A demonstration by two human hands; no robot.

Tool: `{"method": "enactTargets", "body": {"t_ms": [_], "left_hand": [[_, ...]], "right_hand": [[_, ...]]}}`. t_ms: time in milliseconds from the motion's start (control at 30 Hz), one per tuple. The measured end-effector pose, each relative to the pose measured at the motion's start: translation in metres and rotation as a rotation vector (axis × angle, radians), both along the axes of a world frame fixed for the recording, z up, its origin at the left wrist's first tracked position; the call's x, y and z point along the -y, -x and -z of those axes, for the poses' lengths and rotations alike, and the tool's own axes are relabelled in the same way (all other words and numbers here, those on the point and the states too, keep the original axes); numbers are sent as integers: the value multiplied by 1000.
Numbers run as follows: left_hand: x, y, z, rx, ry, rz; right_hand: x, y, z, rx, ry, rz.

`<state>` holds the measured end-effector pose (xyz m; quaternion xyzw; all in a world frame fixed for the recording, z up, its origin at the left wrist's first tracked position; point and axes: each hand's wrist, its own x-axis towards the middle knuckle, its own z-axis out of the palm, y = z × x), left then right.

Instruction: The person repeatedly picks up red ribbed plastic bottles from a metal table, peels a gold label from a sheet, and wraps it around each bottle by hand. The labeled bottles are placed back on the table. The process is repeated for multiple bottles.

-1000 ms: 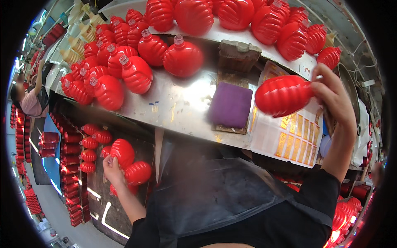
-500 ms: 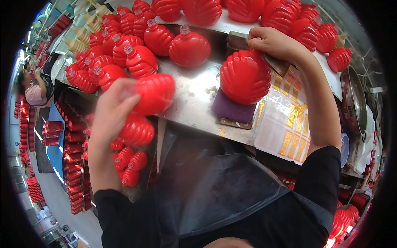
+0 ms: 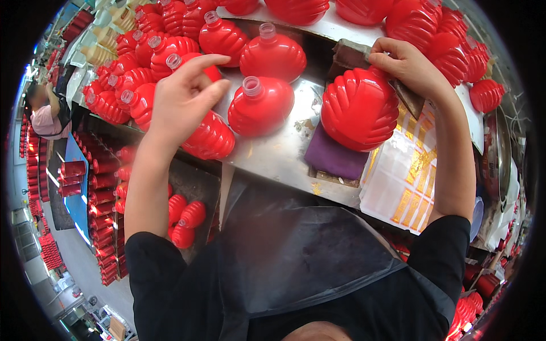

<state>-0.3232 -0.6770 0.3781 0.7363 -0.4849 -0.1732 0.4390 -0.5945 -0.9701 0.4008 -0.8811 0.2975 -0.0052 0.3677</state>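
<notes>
My left hand (image 3: 181, 105) has its thumb and forefinger apart, the other fingers curled. Beneath it, at the table's front edge, hangs a tilted ribbed red bottle (image 3: 211, 137); its neck is hidden in the hand, seemingly gripped by the curled fingers. Just right of this hand, another red bottle (image 3: 261, 108) with a clear open neck stands on the metal table. My right hand (image 3: 406, 65) is closed at the neck of a round, ribbed red bottle (image 3: 361, 111), which rests tilted against a purple cloth pad (image 3: 335, 152). The fingers hide that neck.
Many red bottles (image 3: 273, 54) crowd the table's back and left. Clear sheets with gold labels (image 3: 409, 176) lie right of the pad. A dark block (image 3: 348, 55) stands behind it. More bottles (image 3: 192, 215) lie below left. A person (image 3: 48, 116) is far left.
My left hand has moved up and released one red bottle, which now stands on the table; the second came up with it. My right hand keeps its bottle on the pad. The view shifted slightly.
</notes>
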Motion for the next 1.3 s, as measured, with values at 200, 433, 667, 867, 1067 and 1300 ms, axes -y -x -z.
{"method": "enactTargets", "body": {"t_ms": [200, 433, 667, 867, 1067, 1300], "left_hand": [[-26, -12, 29, 501, 496, 41], [-42, 27, 50, 955, 576, -94], [3, 102, 66, 409, 598, 284], [109, 138, 79, -181, 264, 153], [125, 144, 77, -623, 170, 225], [117, 145, 73, -1005, 175, 259]], "right_hand": [[8, -1, 13, 54, 26, -26], [-2, 4, 20, 121, 111, 79], [-22, 22, 23, 178, 109, 199], [-62, 53, 39, 186, 207, 505], [-81, 71, 79, 459, -202, 402], [-73, 118, 90, 388, -116, 561]]}}
